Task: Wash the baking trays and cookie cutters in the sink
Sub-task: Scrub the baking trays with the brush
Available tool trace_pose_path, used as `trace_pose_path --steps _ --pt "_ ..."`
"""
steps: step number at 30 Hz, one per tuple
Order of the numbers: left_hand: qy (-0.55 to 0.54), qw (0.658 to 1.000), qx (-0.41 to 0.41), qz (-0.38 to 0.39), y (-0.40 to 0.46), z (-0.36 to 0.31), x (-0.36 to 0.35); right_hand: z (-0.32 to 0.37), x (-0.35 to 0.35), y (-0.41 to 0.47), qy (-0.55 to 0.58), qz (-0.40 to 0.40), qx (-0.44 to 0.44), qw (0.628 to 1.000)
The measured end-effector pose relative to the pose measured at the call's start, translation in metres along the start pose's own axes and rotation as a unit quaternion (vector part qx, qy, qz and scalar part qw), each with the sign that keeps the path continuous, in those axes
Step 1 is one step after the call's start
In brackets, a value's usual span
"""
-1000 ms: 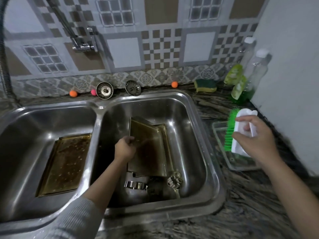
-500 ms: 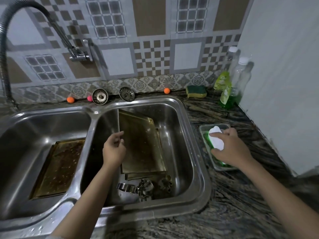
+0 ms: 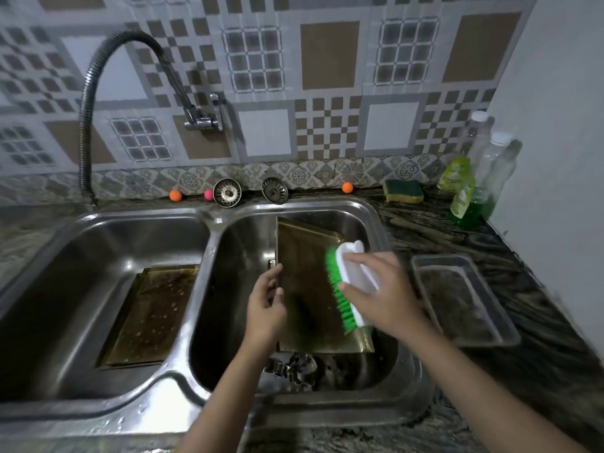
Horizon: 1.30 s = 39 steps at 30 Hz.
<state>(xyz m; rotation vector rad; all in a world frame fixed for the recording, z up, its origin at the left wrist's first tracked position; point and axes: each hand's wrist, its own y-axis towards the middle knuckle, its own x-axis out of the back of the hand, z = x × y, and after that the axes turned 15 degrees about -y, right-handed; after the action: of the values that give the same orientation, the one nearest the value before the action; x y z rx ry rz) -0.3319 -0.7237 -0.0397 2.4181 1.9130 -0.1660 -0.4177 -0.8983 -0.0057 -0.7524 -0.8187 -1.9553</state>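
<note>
A stained baking tray (image 3: pixel 307 289) stands tilted in the right basin of the double sink (image 3: pixel 209 230). My left hand (image 3: pixel 266 305) grips its left edge. My right hand (image 3: pixel 382 292) holds a white scrub brush with green bristles (image 3: pixel 346 282), the bristles pressed against the tray's face. Metal cookie cutters (image 3: pixel 294 367) lie on the basin floor below the tray. A second stained baking tray (image 3: pixel 150 315) lies flat in the left basin.
A clear plastic container (image 3: pixel 464 299) sits on the dark counter right of the sink. A sponge (image 3: pixel 403 191), soap bottles (image 3: pixel 467 191), two strainers (image 3: pixel 227 192) and small balls line the back ledge. A flexible faucet (image 3: pixel 98 93) arches over the left side.
My right hand lifted the brush out of the plastic container and carried it left onto the tray. My left hand kept hold of the tray's edge.
</note>
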Motion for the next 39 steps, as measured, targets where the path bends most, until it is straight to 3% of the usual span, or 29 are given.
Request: trace_pose_path --steps 3,8,13,15,18,21,25,30,33,36,39 --pt "0.005 0.998 -0.059 -0.007 -0.012 -0.01 -0.003 0.016 -0.043 0.015 -0.002 0.032 0.074 0.997" --pt "-0.007 0.993 -0.113 -0.042 -0.015 -0.015 0.011 0.028 -0.059 0.088 0.002 -0.038 0.006 0.999" --pt "-0.012 0.977 -0.121 -0.173 0.021 -0.024 0.04 0.058 -0.092 0.035 -0.003 0.043 0.234 0.971" --pt "-0.009 0.975 -0.127 -0.182 0.026 -0.024 0.048 0.033 -0.092 0.059 -0.028 0.045 0.211 0.976" --pt "0.002 0.987 -0.116 -0.114 0.023 -0.023 0.027 0.013 -0.093 0.112 -0.046 -0.026 0.07 0.996" --pt "0.001 0.99 -0.112 -0.088 0.024 -0.018 0.012 0.042 -0.101 0.095 -0.033 -0.072 0.1 0.992" --pt "-0.007 0.986 -0.09 -0.143 0.035 -0.012 0.039 0.037 -0.106 0.04 -0.004 0.022 0.168 0.986" --pt "0.007 0.992 -0.086 -0.094 0.023 -0.01 0.029 0.005 -0.109 0.103 -0.042 -0.008 0.004 0.999" --pt "0.001 0.992 -0.085 -0.095 0.031 -0.006 0.022 0.046 -0.111 0.086 -0.021 -0.016 0.065 0.998" --pt "-0.023 0.989 -0.067 -0.128 0.038 -0.003 0.037 0.052 -0.112 0.042 -0.007 0.036 0.161 0.986" --pt "-0.012 0.99 -0.069 -0.121 0.031 0.002 0.042 0.014 -0.111 0.072 -0.028 0.035 0.119 0.992"
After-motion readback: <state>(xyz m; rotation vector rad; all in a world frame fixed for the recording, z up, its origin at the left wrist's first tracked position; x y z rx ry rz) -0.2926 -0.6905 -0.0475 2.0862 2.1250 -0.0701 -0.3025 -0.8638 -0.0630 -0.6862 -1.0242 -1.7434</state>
